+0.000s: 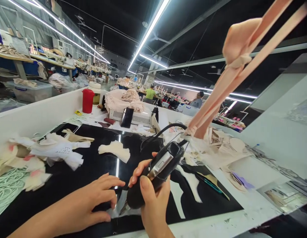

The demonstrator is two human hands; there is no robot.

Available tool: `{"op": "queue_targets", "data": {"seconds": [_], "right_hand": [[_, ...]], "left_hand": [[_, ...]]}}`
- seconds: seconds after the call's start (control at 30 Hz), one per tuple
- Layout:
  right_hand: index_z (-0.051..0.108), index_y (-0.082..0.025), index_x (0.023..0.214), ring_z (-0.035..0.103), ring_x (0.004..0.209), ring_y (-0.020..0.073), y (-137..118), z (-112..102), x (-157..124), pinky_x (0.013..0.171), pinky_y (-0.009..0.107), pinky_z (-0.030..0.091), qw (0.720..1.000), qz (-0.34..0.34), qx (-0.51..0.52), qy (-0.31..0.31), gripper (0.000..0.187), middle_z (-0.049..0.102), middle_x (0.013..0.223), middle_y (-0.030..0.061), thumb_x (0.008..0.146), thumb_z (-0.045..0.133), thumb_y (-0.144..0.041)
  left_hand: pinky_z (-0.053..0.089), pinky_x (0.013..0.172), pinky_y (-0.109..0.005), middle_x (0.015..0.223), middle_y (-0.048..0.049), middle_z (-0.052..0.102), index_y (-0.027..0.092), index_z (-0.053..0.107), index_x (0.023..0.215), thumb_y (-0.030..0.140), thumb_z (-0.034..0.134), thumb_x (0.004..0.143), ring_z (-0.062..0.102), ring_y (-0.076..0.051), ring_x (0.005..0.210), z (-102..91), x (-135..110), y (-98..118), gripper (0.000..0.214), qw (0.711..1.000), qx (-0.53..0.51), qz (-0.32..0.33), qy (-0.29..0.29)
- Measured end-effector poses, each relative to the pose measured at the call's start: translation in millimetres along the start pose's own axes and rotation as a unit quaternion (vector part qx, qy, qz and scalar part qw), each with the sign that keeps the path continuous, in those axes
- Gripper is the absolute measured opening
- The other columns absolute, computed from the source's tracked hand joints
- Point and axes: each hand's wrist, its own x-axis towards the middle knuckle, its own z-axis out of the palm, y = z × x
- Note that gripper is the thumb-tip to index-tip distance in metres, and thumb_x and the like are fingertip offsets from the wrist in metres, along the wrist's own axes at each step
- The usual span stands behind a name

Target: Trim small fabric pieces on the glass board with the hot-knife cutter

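A black corded electric hand cutter [163, 165] with a metal lever on its side is gripped in my right hand [154, 198], thumb on the lever. Its metal tip points down at a thin, translucent piece [123, 205] on the glossy black mat [94, 185]. Part of this tip is hidden behind the tool's rounded end. My left hand [101, 198] hovers or rests just left of that piece, fingers apart and holding nothing; contact is unclear. Peach fabric straps [215, 89], knotted, run from above to the tool's rear. Cream cut pieces [177, 198] lie to the right.
White and cream scraps [61, 148] and mint cord [10, 188] lie left. Behind are a red cup [87, 100], a phone [127, 117] and a fabric-topped white box [141, 119]. Teal tweezers [213, 185] and a scrap heap [222, 145] are right. A low white wall [44, 115] borders the table.
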Motion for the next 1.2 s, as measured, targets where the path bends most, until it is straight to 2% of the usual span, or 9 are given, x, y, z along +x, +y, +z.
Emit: {"op": "queue_targets", "data": {"seconds": [0.13, 0.27, 0.43, 0.57, 0.7, 0.77, 0.83, 1.0, 1.2], "right_hand": [[0.049, -0.033, 0.124, 0.060, 0.065, 0.0120, -11, -6, 5, 0.059, 0.027, 0.053, 1.000, 0.012, -0.008, 0.005, 0.051, 0.066, 0.089, -0.0047, 0.085, 0.080, -0.037], [0.057, -0.030, 0.118, 0.063, 0.068, 0.0124, -22, -13, 13, 0.064, 0.028, 0.056, 0.998, 0.009, -0.063, 0.006, 0.045, 0.068, 0.089, -0.0045, 0.082, 0.083, -0.035], [0.061, -0.025, 0.110, 0.067, 0.067, 0.0147, -27, -22, 23, 0.064, 0.029, 0.059, 0.990, 0.017, -0.138, 0.034, 0.038, 0.071, 0.087, -0.0017, 0.080, 0.084, -0.031], [0.058, -0.026, 0.108, 0.065, 0.063, 0.0130, -22, -23, 25, 0.062, 0.029, 0.057, 0.988, -0.017, -0.139, 0.059, 0.034, 0.069, 0.088, -0.0034, 0.083, 0.081, -0.029], [0.057, -0.027, 0.108, 0.064, 0.060, 0.0124, -19, -24, 25, 0.059, 0.028, 0.055, 0.989, -0.029, -0.123, 0.077, 0.032, 0.069, 0.085, -0.0043, 0.085, 0.079, -0.029], [0.058, -0.027, 0.107, 0.065, 0.060, 0.0127, -17, -25, 25, 0.060, 0.029, 0.056, 0.989, -0.030, -0.119, 0.080, 0.031, 0.069, 0.085, -0.0041, 0.085, 0.080, -0.029], [0.058, -0.027, 0.109, 0.065, 0.060, 0.0130, -15, -26, 24, 0.061, 0.031, 0.056, 0.990, -0.029, -0.109, 0.082, 0.032, 0.069, 0.086, -0.0038, 0.085, 0.080, -0.030], [0.057, -0.028, 0.111, 0.065, 0.062, 0.0138, -10, -24, 21, 0.060, 0.032, 0.056, 0.993, -0.031, -0.089, 0.069, 0.033, 0.068, 0.086, -0.0037, 0.086, 0.079, -0.031], [0.057, -0.029, 0.112, 0.063, 0.063, 0.0141, -4, -20, 19, 0.062, 0.033, 0.054, 0.994, -0.027, -0.087, 0.061, 0.031, 0.068, 0.085, -0.0039, 0.088, 0.077, -0.029]], "left_hand": [[0.035, 0.122, -0.050, 0.145, -0.0017, 0.062, 0.028, 0.070, 0.089, 0.018, 0.065, 0.094, 0.054, -0.026, 0.138, 0.9, -2, -7, 0.012, 0.998, 0.048, 0.035, 0.015], [0.030, 0.124, -0.053, 0.146, -0.0005, 0.060, 0.028, 0.069, 0.090, 0.021, 0.062, 0.098, 0.053, -0.024, 0.139, -0.2, -4, -17, 0.013, 0.995, 0.086, 0.038, 0.021], [0.029, 0.125, -0.050, 0.142, 0.0009, 0.064, 0.028, 0.069, 0.088, 0.019, 0.061, 0.097, 0.057, -0.023, 0.135, -1.0, -4, -33, 0.015, 0.986, 0.130, 0.036, 0.097], [0.028, 0.124, -0.054, 0.144, -0.0001, 0.061, 0.032, 0.069, 0.108, 0.017, 0.054, 0.099, 0.055, -0.024, 0.136, 0.9, -4, -43, 0.024, 0.969, 0.193, 0.025, 0.150], [0.044, 0.114, -0.043, 0.132, -0.0039, 0.064, 0.028, 0.066, 0.116, 0.014, 0.044, 0.101, 0.061, -0.023, 0.122, 2.8, -4, -30, 0.030, 0.964, 0.181, -0.001, 0.193], [0.053, 0.098, -0.033, 0.115, -0.0033, 0.068, 0.026, 0.067, 0.111, 0.014, 0.046, 0.101, 0.065, -0.021, 0.108, 4.9, -3, -19, 0.026, 0.973, 0.146, -0.015, 0.176], [0.055, 0.091, -0.032, 0.106, -0.0024, 0.068, 0.025, 0.067, 0.109, 0.013, 0.049, 0.100, 0.066, -0.021, 0.100, 8.2, 0, -9, 0.023, 0.981, 0.127, -0.013, 0.146], [0.038, 0.118, -0.049, 0.113, -0.0020, 0.069, 0.024, 0.067, 0.113, 0.010, 0.055, 0.099, 0.066, -0.021, 0.108, 15.3, 4, -1, 0.023, 0.989, 0.127, -0.008, 0.080], [0.033, 0.122, -0.055, 0.127, -0.0052, 0.070, 0.024, 0.066, 0.121, 0.011, 0.060, 0.097, 0.064, -0.025, 0.124, 18.6, 8, -3, 0.027, 0.985, 0.152, -0.013, 0.080]]}}
